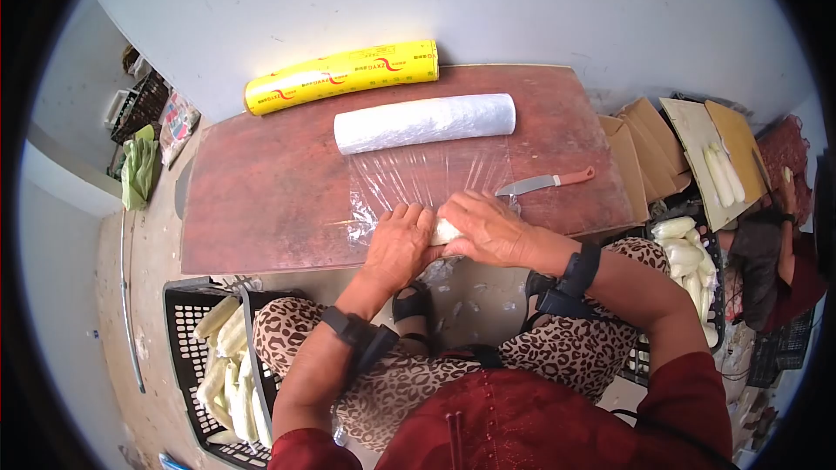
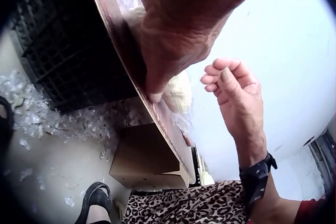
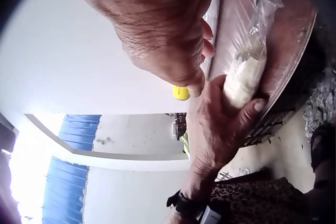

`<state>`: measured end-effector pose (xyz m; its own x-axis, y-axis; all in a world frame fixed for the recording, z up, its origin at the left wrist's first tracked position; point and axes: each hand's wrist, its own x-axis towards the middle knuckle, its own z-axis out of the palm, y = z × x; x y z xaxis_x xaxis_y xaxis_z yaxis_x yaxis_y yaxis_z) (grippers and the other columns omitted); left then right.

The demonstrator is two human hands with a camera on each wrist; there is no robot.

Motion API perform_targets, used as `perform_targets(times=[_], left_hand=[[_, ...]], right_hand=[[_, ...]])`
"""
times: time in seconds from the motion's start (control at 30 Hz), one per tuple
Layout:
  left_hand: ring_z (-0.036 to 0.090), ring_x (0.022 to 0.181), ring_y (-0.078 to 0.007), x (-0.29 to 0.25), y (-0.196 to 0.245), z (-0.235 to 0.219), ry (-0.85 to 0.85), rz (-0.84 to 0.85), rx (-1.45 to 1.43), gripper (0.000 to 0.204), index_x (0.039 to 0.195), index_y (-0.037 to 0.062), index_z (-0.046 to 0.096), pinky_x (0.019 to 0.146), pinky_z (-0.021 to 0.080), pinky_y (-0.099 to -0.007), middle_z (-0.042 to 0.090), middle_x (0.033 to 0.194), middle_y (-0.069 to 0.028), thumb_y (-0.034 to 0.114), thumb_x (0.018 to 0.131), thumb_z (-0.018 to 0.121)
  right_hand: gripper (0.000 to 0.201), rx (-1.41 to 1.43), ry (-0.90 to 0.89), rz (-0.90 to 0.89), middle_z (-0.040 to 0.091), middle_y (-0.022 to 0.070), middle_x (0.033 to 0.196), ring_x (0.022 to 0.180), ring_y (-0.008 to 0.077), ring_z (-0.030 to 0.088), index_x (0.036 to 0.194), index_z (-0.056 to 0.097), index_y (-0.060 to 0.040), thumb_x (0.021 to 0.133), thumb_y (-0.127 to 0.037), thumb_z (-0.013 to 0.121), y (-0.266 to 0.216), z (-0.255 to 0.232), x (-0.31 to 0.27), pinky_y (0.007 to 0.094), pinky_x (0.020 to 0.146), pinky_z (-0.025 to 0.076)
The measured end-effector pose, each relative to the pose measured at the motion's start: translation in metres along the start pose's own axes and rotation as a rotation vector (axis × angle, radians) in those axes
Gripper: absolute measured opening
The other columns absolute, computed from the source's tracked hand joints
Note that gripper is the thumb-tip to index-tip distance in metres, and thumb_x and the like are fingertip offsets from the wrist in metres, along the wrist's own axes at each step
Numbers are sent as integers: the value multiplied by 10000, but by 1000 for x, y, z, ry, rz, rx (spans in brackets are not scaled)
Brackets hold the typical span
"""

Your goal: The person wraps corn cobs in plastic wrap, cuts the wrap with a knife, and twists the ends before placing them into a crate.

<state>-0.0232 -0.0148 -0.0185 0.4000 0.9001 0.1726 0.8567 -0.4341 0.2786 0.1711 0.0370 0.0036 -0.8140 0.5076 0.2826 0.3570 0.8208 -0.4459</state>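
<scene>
A pale, elongated vegetable (image 3: 244, 79), partly wrapped in clear cling film (image 1: 427, 178), lies at the front edge of the brown table. My left hand (image 1: 403, 244) holds it against the tabletop, thumb (image 3: 252, 111) on the near side and fingers on the far side. Over its right part in the head view is my right hand (image 1: 488, 231). Both wrist views show that right hand (image 2: 241, 98) raised off the vegetable, its fingers loosely bent and nothing seen in them. The film runs back to a white film roll (image 1: 427, 122).
A knife (image 1: 549, 181) with an orange handle lies right of the film. Behind the white roll is a yellow printed roll (image 1: 344, 77). Black crates of pale vegetables flank the legs, the left crate (image 1: 187, 331) in full view. Cardboard (image 1: 649, 144) stands at the table's right.
</scene>
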Motion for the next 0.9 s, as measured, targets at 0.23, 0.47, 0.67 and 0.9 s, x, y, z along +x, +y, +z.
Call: perform_targets(times=[0.23, 0.47, 0.67, 0.9], left_hand=[[546, 977, -335, -5, -5, 0, 63, -6, -86, 544, 1089, 17, 526, 864, 451, -429, 573, 1007, -135, 326, 716, 775], [537, 999, -327, -14, -20, -9, -34, -151, -68, 549, 1044, 22, 567, 871, 454, -420, 581, 1008, -134, 321, 661, 824], [534, 1029, -322, -18, -29, -12, -118, -230, 3, 565, 1044, 28, 586, 903, 436, -434, 590, 1035, -129, 358, 654, 828], [563, 1029, -336, -26, -44, -21, -205, -310, 89, 413, 944, 35, 666, 892, 428, -446, 623, 990, -152, 382, 737, 754]], right_hand=[[459, -54, -84, 35, 486, 163, 1007, 968, 341, 517, 1074, 426, -28, 749, -140, 731, 12, 18, -12, 441, 829, 417], [421, -98, -200, 118, 540, 171, 1026, 989, 347, 544, 1058, 457, -11, 786, -208, 711, 18, 20, -14, 467, 834, 419], [399, -133, -321, 217, 563, 173, 1076, 1009, 338, 548, 1054, 509, -9, 799, -240, 711, 10, 10, -7, 480, 859, 409], [431, -232, -377, 290, 553, 169, 1088, 1081, 318, 482, 1084, 599, -3, 802, -305, 722, 2, 1, -5, 473, 909, 366]])
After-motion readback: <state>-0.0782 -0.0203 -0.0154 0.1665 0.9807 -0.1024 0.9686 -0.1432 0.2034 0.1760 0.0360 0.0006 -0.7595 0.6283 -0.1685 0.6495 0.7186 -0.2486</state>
